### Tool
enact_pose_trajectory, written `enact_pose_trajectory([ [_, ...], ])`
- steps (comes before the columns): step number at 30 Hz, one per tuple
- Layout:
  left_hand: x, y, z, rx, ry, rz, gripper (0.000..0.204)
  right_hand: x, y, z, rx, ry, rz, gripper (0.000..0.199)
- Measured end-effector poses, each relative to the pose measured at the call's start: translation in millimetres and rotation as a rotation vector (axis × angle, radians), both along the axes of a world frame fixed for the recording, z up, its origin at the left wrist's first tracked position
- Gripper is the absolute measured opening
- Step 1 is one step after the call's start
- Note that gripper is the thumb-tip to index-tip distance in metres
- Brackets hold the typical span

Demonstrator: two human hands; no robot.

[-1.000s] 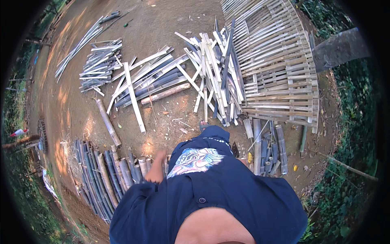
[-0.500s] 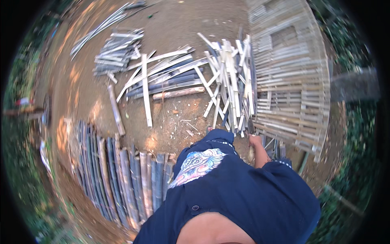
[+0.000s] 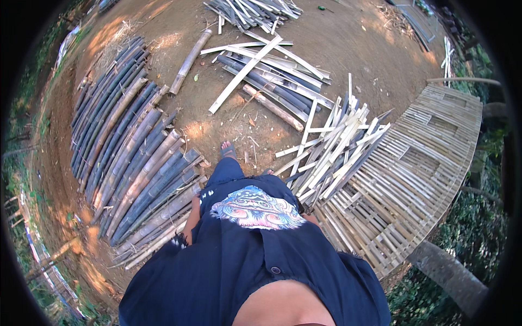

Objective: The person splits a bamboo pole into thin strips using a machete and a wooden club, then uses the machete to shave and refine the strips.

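Observation:
My right hand (image 3: 310, 218) hangs beside my dark shirt, mostly hidden by its hem. It is closed around a dark-bladed tool (image 3: 307, 208), of which only a small part shows near the split bamboo strips (image 3: 331, 155). On the other side, my left hand (image 3: 196, 202) is low beside my hip, close to the ends of the bamboo poles (image 3: 138, 179); its fingers are too hidden to read. My sandalled foot (image 3: 228, 149) is on the dirt ahead of me.
A slatted bamboo panel (image 3: 397, 201) lies at the right, partly under the strips. Ahead are more split bamboo (image 3: 272, 70), a short pole (image 3: 272, 107), a separate pole (image 3: 190, 62) and a far strip pile (image 3: 253, 13). A tree trunk (image 3: 451, 277) stands at the lower right.
My view has swung, so the poles and panel appear turned and shifted. My right arm, plainly visible before with the dark-bladed tool, is now mostly behind my shirt. My left hand has come into view.

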State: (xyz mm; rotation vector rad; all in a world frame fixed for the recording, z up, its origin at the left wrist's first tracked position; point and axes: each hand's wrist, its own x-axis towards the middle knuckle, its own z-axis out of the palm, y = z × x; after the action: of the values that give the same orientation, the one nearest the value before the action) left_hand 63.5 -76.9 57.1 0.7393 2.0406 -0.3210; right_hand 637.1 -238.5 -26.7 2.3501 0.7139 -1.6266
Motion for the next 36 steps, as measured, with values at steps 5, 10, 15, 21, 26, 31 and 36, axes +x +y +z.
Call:
enact_pose_trajectory([
  [5, -15, 39, -23, -0.034, -0.021, 0.020, 0.043, -15, 47, -4, 0.001, 0.014, -0.004, 0.055],
  [10, -21, 143, -58, 0.001, -0.071, -0.032, 0.042, -34, 99, 1, 0.048, 0.049, 0.149, 0.054],
  [15, -19, 311, -70, 0.109, -0.014, -0.099, 0.040, -98, 193, 25, -0.013, -0.280, -0.227, 0.059],
  [21, 93, 479, 53, 0.654, -0.546, -0.207, 0.025, -172, 415, 148, 0.547, -0.190, -0.952, 0.051],
  [26, 235, 506, 85, 0.776, -0.988, -0.390, 0.036, -210, 529, 183, 0.981, 0.018, -0.912, 0.046],
  [31, 280, 497, 119, 1.269, -0.656, -0.404, 0.034, -225, 619, 223, 1.130, 0.020, -0.899, 0.025],
  [36, 294, 534, 138, 1.155, -0.619, -0.084, 0.036, -220, 660, 242, 1.167, -0.067, -0.706, 0.038],
])
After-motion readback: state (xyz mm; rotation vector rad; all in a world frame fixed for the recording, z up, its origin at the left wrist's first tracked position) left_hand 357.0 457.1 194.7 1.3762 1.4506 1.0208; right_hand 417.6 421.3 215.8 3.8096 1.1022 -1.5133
